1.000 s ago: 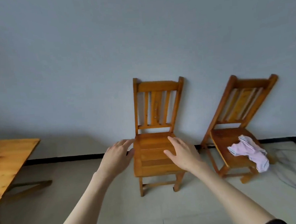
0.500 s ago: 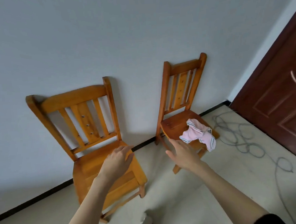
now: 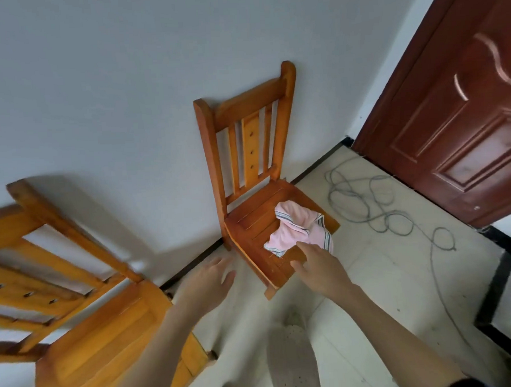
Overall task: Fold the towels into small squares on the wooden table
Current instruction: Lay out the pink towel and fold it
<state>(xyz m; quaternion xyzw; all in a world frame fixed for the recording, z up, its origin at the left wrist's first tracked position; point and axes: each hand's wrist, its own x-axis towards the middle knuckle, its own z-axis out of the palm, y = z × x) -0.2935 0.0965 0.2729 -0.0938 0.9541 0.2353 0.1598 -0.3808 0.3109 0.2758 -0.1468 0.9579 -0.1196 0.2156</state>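
A crumpled pink towel [image 3: 297, 231] with a dark striped edge is seen lying on the slatted seat of a wooden chair [image 3: 246, 152] that stands with its back against a pale wall. The right hand [image 3: 319, 267] is stretched out over the front of that seat, fingers straight and loosely spread, the fingertips just beside the near edge of the towel; whether they touch the cloth cannot be told. Nothing is held in it. The left hand [image 3: 207, 286] is held out in the air to the left of the chair, above the tiled floor [image 3: 386, 275], its fingers straight and relaxed, also holding nothing. A second wooden chair [image 3: 87, 335] is seen at the lower left, tilted by the wide lens and somewhat blurred. A dark red panelled door [image 3: 457, 117] fills the upper right, and a grey cable [image 3: 364, 201] lies in loose loops on the floor between door and chair. A pale slipper [image 3: 291, 357] is seen near the bottom edge.
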